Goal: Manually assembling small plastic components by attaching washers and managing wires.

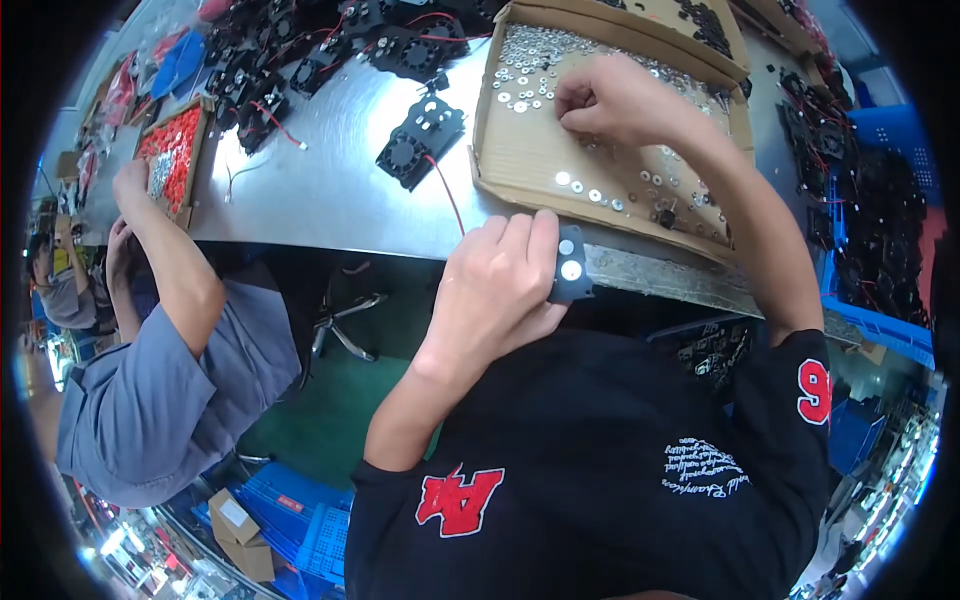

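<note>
My left hand is wrapped round a black plastic part at the table's front edge. Two round silver discs show on that part; the rest is covered by my fingers. Over a shallow cardboard tray my right hand is closed, thumb and fingers curled together. Whatever is in its fingertips cannot be made out. Many small metal washers lie in the tray, thickest at the far side. Left of the tray sits a black fan unit with silver discs on it. A red wire runs from it toward my left hand.
More black fan units with wires are heaped at the back of the metal table. At left, a co-worker's hand is beside a box of red parts. Blue crates with black parts stand at right.
</note>
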`<state>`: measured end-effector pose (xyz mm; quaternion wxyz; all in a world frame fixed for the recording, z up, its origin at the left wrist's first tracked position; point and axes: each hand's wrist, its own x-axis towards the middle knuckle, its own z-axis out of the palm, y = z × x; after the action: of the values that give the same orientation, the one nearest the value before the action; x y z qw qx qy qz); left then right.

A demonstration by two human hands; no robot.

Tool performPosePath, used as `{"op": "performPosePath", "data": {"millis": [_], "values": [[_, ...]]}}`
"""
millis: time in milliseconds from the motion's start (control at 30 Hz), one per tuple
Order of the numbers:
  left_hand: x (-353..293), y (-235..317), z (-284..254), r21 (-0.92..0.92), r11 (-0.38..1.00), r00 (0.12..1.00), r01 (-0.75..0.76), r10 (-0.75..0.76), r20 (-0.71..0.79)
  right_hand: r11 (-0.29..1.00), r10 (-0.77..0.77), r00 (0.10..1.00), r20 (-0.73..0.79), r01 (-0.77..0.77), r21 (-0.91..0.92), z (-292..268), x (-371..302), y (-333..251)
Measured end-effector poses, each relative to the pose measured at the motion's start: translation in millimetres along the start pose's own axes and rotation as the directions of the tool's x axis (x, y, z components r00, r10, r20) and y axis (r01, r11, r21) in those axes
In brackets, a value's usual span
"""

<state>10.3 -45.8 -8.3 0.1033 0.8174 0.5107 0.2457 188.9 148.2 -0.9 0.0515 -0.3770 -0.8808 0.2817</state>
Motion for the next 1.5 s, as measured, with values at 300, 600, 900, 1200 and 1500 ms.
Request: {"op": "performPosePath", "data": {"millis": [300,600,900,1200,1500], "values": [[-0.9,-2.6,0.7,0.004,1.000,0.999,0.023,-0.023,0.037,0.988,-0.032,0.988,0.150,0.054,-0.143,-27.8,-11.4,-25.0],[1.8,-2.4,6.8,-0.040,0.999,0.996,0.022,-0.019,0.092,0.875,-0.404,0.914,0.029,0.377,0.303,-1.9,-95.2,-59.8],[5.7,3.5,13.0,-0.066,0.998,0.996,0.003,0.003,0.093,0.882,-0.412,0.911,-0.033,0.408,0.236,10.0,-104.9,-59.8],[7.1,11.8,6.8,0.014,1.000,0.987,0.014,-0.016,0.162,0.906,-0.410,0.910,-0.063,0.414,0.082,13.3,-116.4,-68.8],[9.7,10.6,11.0,0.039,0.999,0.994,-0.038,0.034,0.099,0.899,-0.268,0.957,-0.107,0.288,0.331,7.1,-116.4,-61.0]]}}
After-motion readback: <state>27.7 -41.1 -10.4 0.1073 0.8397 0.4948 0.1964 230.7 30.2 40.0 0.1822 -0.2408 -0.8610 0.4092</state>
